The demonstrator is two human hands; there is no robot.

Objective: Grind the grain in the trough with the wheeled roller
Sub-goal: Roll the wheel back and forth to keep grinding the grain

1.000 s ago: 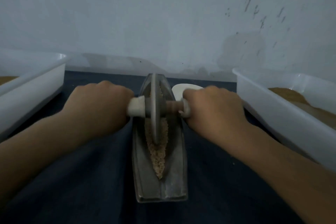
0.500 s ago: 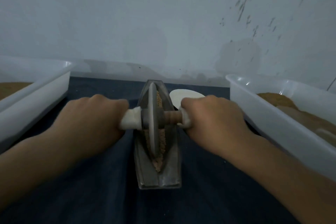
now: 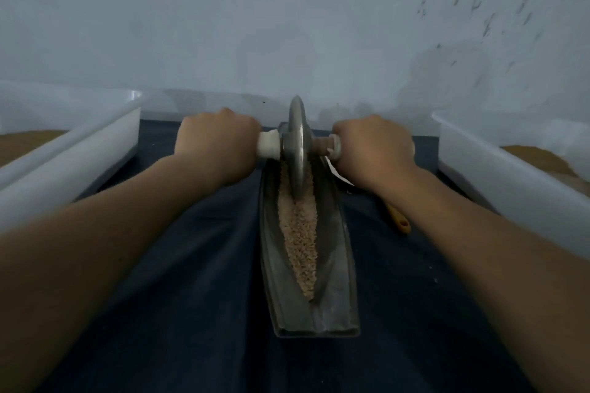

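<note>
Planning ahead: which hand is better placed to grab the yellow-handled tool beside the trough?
The right hand, probably. The yellow-handled tool lies right of the long grey metal trough, beside that forearm; the left hand, gripping the roller's white handle, would have to cross the trough.

A pale grey wall (image 3: 287,16) fills the upper half of the frame. It has dark streaks (image 3: 472,3) at the upper right and a darker patch (image 3: 453,73) lower on the right. Below lies a dark blue cloth (image 3: 191,313). A white tub (image 3: 64,169) stands at the left edge, a second white tub (image 3: 498,182) at the right edge; both hold brown powder (image 3: 533,159). The light is dim.
</note>
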